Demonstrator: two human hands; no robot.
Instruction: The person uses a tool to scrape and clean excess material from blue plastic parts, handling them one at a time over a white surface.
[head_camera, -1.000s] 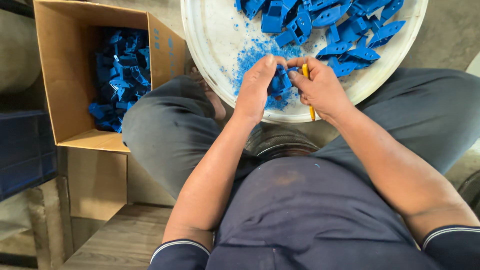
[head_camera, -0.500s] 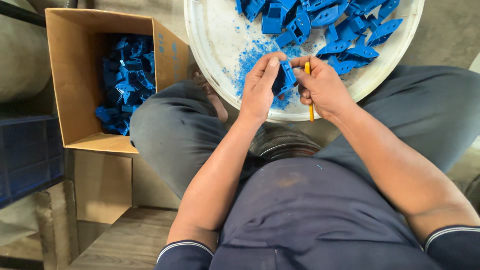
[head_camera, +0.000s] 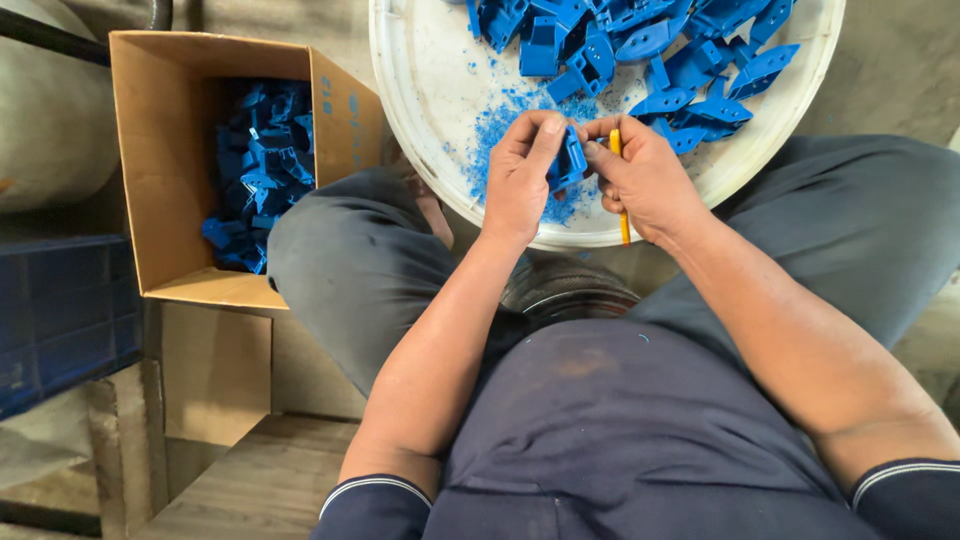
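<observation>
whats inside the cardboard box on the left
The cardboard box holds a heap of blue plastic parts. The box floor beneath them is covered, so anything under the heap stays hidden.

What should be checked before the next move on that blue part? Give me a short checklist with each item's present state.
1. Left hand grips the blue plastic part: ok.
2. Right hand holds the yellow-handled tool beside the part: ok.
3. Tool tip on the part's edge: cannot tell, fingers hide it.
4. Work held over the white round tray, so the blue shavings land in it: ok.
5. More loose blue parts lie on the tray within reach: ok.
6. Cardboard box at the left knee is open, with blue parts inside: ok.
</observation>
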